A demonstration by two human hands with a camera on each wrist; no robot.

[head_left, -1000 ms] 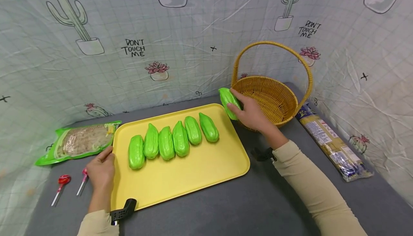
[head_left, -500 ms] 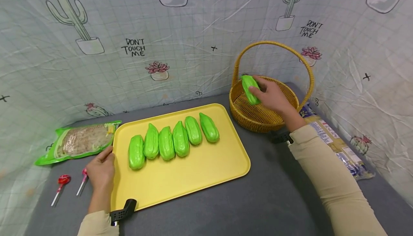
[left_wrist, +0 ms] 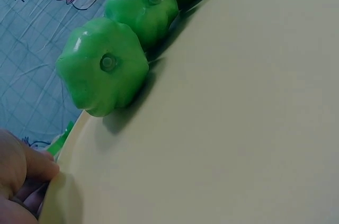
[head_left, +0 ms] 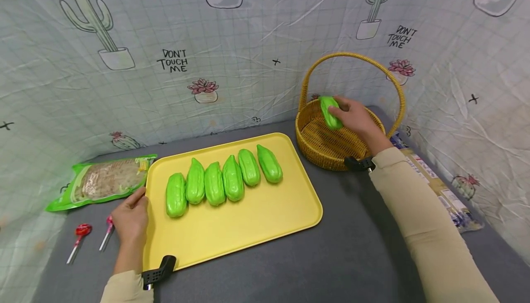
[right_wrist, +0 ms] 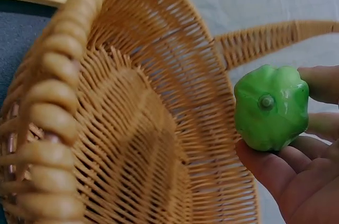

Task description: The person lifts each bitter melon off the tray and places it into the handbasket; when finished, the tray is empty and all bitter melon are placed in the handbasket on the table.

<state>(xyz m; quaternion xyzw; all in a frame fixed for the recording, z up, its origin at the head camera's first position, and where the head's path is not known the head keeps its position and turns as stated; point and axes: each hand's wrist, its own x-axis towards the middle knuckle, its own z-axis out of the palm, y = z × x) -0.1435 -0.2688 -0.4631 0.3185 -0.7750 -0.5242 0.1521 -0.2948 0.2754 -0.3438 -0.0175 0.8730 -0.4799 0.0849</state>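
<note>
1. We see the right grip (head_left: 357,118) pinching a green vegetable (head_left: 331,114) across its sides, the thumb against one flank and the fingers against another.
2. From that grip, the vegetable lies to the left, sticking out beyond the fingertips. Its long axis slants, the far end back and a little left, the near end toward the person. The right wrist view gives it to us nearly end-on, with the small nub facing the camera.
3. We judge the key relation to be this vegetable against the basket (head_left: 319,157): it hangs over the back-left part of the opening, under the arch of the handle (head_left: 353,55). We see no contact with the wicker, but cannot tell how high above the rim it is.
4. The right hand is by far the nearer to the basket. We find the left grip (head_left: 131,215) well apart, its fingertips touching the left rim of the yellow tray (head_left: 252,220); whether they curl round that rim, we cannot tell.
5. On the tray we count six green vegetables (head_left: 215,183) in a row, their long axes running mostly front to back.
6. Farther out on the tabletop (head_left: 306,261) we see a green-edged bag (head_left: 108,180), two lollipops (head_left: 83,230) and a long packet (head_left: 452,200) partly behind the right sleeve (head_left: 430,225).
</note>
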